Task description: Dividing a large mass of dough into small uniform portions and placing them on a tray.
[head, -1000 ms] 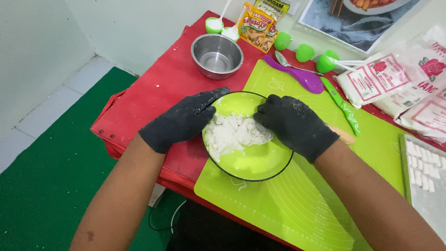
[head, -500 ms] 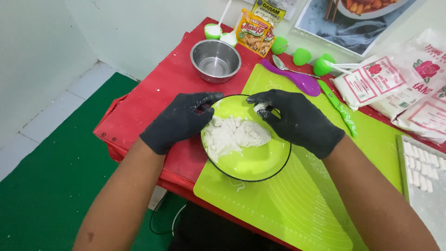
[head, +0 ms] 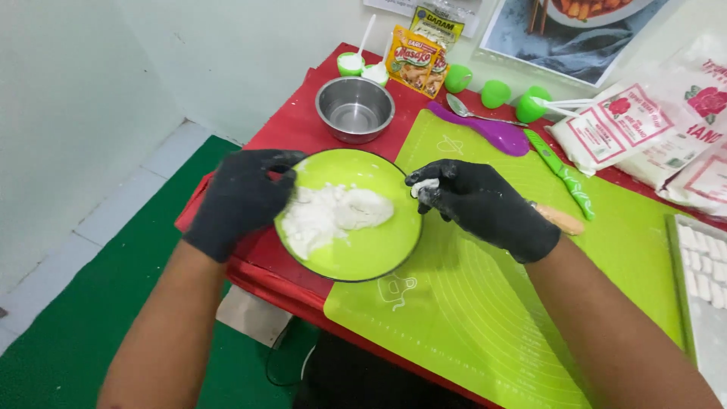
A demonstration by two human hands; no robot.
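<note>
A lime green bowl (head: 363, 257) with a dark rim holds a white lump of dough (head: 333, 216) and loose flour. My left hand (head: 242, 198), in a black glove, grips the bowl's left rim. Just past the bowl's right rim, my black-gloved right hand (head: 481, 204) pinches a small white piece of dough (head: 422, 185) in its fingertips. The bowl rests partly on a green silicone mat (head: 485, 303) over a red table (head: 295, 121).
Behind the bowl stand a steel bowl (head: 354, 108), seasoning packets (head: 418, 60), small green cups (head: 496, 94), and a purple spatula (head: 485, 132) with a spoon. A green-handled knife (head: 562, 174), white flour bags (head: 628, 129) and a tray of white pieces (head: 700, 273) lie at right.
My right hand has lifted out of the bowl to its right rim with a small bit of dough. My left hand has shifted to the bowl's left rim.
</note>
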